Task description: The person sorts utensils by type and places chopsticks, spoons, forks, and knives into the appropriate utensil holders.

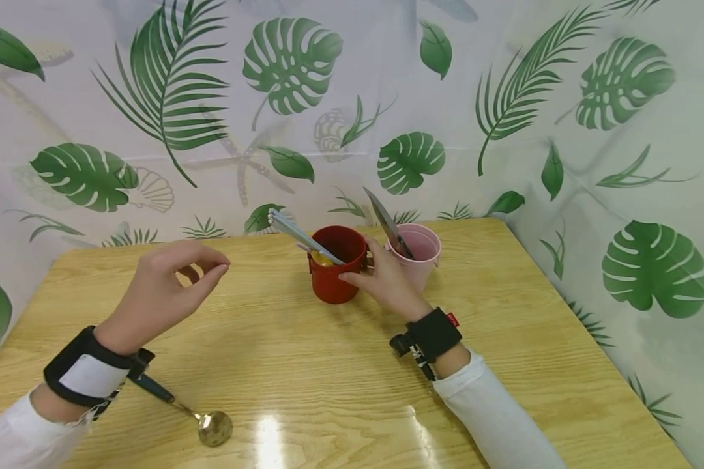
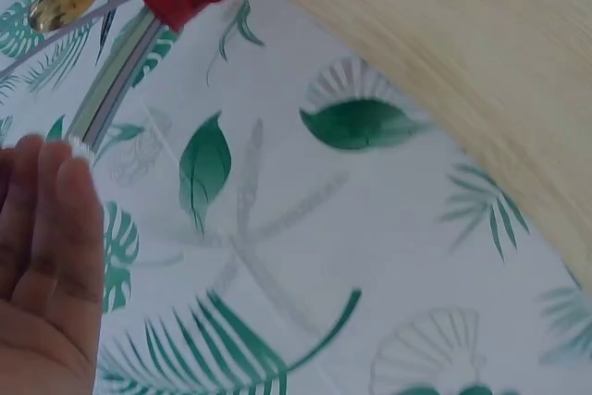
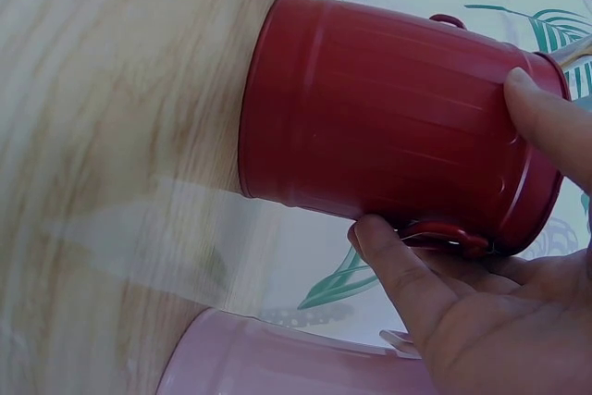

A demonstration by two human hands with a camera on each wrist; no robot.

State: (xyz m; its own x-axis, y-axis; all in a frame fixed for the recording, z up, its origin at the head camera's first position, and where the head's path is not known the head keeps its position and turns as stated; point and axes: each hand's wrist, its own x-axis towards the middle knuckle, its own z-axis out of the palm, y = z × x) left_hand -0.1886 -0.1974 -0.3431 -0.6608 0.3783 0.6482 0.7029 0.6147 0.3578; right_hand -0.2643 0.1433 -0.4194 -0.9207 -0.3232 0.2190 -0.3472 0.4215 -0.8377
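My right hand (image 1: 390,277) grips a red metal bucket (image 1: 336,286) by its right side, thumb on the front near the rim and fingers at the small side handle (image 3: 444,236). The bucket stands upright on the table. A bundle of slim silvery sticks (image 1: 299,233) leans out of it to the left, and a golden spoon (image 2: 67,2) shows beside them. Left of the bucket, in the air over the table, is my left hand (image 1: 170,286); it holds nothing, its fingers extended and its thumb close to the fingertips in the head view.
A pink bucket (image 1: 427,260) stands right behind my right hand, with a knife (image 1: 384,218) in it, blade up. A ladle (image 1: 214,428) with a dark handle lies on the wooden table (image 1: 305,365) below my left wrist. Leaf-patterned cloth (image 1: 352,130) hangs behind the table.
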